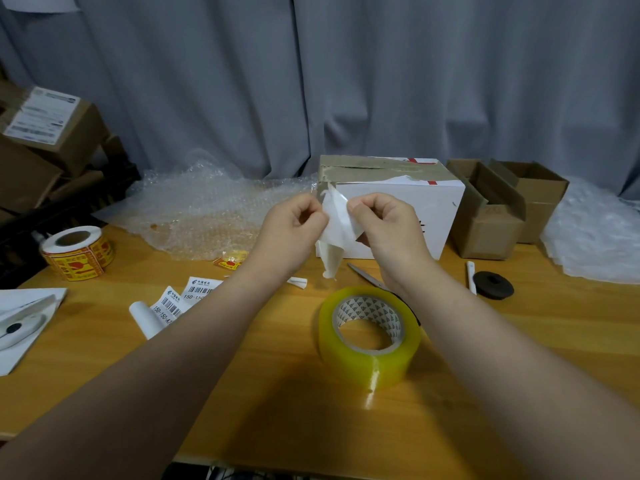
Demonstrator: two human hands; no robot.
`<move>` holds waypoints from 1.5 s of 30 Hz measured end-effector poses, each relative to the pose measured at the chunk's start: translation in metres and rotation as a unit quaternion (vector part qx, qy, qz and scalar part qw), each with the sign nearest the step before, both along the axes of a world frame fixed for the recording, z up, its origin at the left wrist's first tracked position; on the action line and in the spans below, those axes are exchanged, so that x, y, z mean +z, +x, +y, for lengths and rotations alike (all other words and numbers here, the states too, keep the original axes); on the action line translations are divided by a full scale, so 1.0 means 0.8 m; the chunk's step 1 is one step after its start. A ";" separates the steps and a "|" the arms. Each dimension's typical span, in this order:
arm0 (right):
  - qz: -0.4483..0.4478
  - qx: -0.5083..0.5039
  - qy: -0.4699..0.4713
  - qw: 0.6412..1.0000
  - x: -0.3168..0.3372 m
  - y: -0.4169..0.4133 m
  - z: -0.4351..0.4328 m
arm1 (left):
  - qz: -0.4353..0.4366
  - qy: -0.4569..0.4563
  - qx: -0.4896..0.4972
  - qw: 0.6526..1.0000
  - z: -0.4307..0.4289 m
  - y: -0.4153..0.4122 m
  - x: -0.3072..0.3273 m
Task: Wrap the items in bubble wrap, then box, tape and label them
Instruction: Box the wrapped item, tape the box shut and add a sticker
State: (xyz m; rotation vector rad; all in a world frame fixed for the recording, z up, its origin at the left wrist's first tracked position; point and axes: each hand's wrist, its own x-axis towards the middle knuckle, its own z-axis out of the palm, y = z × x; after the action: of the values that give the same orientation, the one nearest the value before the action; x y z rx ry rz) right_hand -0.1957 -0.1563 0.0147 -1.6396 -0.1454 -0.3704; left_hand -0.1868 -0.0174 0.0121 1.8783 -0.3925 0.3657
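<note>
White paper label [337, 216], long axis upright, pinched by left hand [294, 225] and right hand [388, 223]; white taped cardboard box [433, 202] just beyond, nearer right hand.

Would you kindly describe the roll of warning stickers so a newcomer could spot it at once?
Start at the wooden table and follow it to its far left edge, left of the bubble wrap. The sticker roll sits there, hole upward. Unlike the clear tape roll near the middle, its side carries red and yellow printed labels.
</note>
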 end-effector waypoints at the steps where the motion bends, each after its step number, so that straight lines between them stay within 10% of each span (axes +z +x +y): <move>1: 0.004 -0.007 0.014 1.000 -0.001 0.000 0.000 | 0.009 -0.009 0.002 1.000 0.001 -0.001 -0.003; 11: -0.051 0.015 -0.076 0.996 0.000 -0.003 0.003 | 0.062 -0.087 -0.007 0.994 -0.003 -0.003 0.010; 18: 0.030 0.056 0.101 0.993 0.008 -0.009 0.006 | 0.028 -0.061 0.020 0.998 -0.005 0.000 0.012; 30: 0.062 -0.038 0.129 0.989 0.014 0.000 0.009 | 0.070 -0.103 0.020 0.992 -0.011 0.006 0.013; 45: 0.060 -0.126 0.109 0.984 0.005 0.002 0.012 | 0.085 0.026 0.137 0.987 0.007 0.028 -0.021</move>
State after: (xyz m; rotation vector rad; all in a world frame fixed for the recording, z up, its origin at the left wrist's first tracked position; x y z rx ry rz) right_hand -0.1941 -0.1465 0.0184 -1.4606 0.1903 -0.4621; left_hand -0.1644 -0.0121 -0.0043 2.0010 -0.0290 0.3778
